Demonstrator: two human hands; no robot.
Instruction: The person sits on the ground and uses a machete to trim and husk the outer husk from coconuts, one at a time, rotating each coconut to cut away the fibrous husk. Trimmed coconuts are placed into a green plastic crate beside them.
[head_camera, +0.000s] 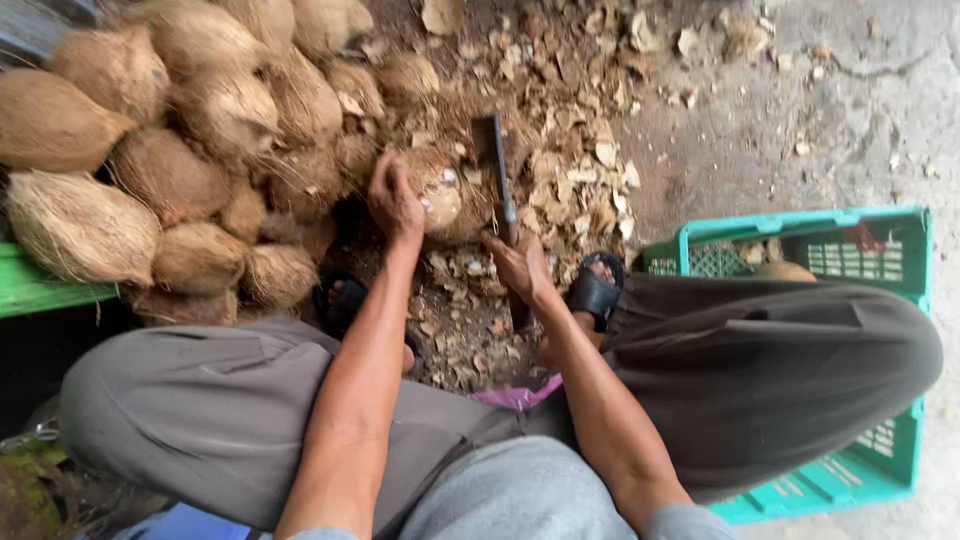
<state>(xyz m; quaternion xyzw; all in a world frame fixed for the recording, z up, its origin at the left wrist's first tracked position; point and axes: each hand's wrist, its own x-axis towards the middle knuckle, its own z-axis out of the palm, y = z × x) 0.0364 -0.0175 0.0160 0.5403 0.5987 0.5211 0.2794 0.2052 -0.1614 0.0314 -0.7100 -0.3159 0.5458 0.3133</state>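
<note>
Brown, fibrous and partly stripped, a round husked coconut (440, 195) sits on the ground at the middle of the scene, its pale patch of bared shell turned toward the viewer. The left hand (393, 197) lies over the coconut's left side, fingers curled down against the fibre and gripping it in place. The right hand (520, 265) is wrapped tight around the handle of a dark, flat-bladed cleaver (494, 165); the blade stands nearly upright, pointing away, just beside the coconut's right flank, though contact between edge and husk cannot be made out.

Left of the held coconut and farther off, a heap of hairy tan coconuts (170, 140) is piled, the nearest of them almost touching the left hand's knuckles. A litter of light brown husk chips (570, 150) covers the ground to the right and far side of the blade, spreading onto grey concrete floor (850, 120).

At the right, a green plastic slatted crate (880, 240) stands half hidden behind the person's right knee in grey-brown trousers (760, 370). A black sandal (597, 292) shows just right of the right hand. A green board edge (40, 290) lies at the left under the heap.
</note>
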